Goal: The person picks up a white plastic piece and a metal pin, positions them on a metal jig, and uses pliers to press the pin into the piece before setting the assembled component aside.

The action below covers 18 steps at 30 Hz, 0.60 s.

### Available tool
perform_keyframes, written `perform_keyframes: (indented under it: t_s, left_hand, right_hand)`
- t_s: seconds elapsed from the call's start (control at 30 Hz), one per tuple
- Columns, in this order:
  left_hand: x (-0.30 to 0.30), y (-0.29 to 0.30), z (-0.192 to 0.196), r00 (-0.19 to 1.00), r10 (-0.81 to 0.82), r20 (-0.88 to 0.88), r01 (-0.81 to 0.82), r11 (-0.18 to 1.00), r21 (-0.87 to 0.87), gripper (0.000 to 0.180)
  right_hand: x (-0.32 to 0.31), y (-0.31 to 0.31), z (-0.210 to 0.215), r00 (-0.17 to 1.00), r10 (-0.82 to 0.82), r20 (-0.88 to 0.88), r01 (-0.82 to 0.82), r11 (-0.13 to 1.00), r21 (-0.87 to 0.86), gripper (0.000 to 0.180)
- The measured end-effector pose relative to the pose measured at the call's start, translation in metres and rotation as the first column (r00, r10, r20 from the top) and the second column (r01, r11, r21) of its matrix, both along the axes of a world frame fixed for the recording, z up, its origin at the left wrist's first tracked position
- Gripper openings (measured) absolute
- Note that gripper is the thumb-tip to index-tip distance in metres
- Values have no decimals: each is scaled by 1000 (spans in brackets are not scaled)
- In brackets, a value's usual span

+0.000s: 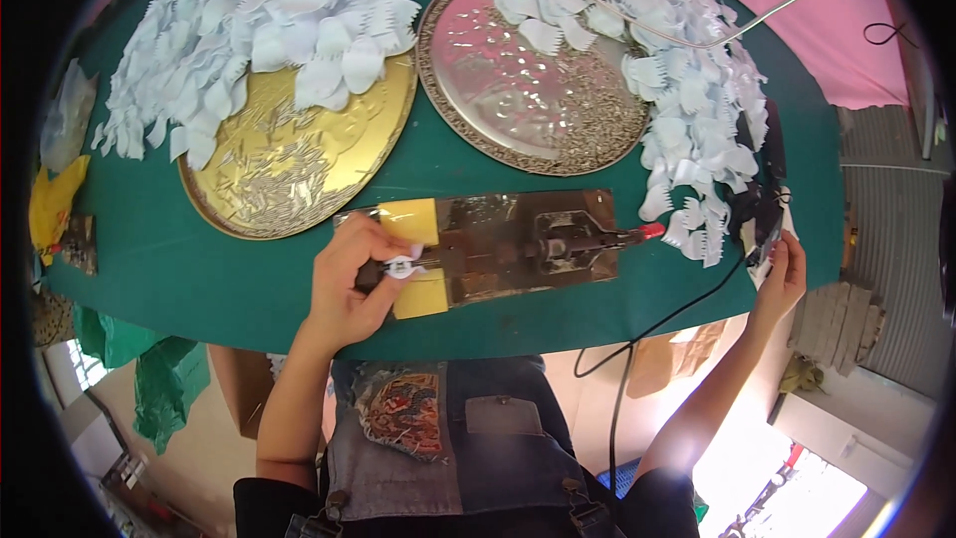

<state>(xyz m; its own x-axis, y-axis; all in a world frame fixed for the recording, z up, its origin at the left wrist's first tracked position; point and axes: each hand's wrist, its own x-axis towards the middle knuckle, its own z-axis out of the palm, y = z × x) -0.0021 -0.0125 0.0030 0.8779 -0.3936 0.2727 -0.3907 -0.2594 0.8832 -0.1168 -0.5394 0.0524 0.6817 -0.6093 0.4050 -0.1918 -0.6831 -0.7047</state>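
From my remote seat I am looking down on a broad green table [538, 324], its edge bowing through the fisheye. Past its far right side a pink covering [846, 55] is stretching toward the rim. At the right I am seeing a grey corrugated panel [893, 224], with flat brownish-grey pieces [835, 324] lying stacked near it. Below the table a pale floor [576, 403] is showing, and a cardboard box [237, 389] is sitting at the left. White light [832, 500] is glaring at lower right, washing out detail, while a small latticed opening [88, 365] is glowing at far left.
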Motion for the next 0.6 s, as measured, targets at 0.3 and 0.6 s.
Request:
perform_keyframes:
  t_s: [0.3, 0.6]
  left_hand:
    - [0, 2, -3, 1000, -1, 12, 1, 999, -39, 16]
    - [-2, 3, -2, 1000, -7, 20, 8, 999, -48, 15]
  right_hand:
    - [61, 159, 24, 542, 590, -598, -614, 764, 197, 35]
    - [75, 144, 19, 595, 610, -523, -606, 768, 208, 34]
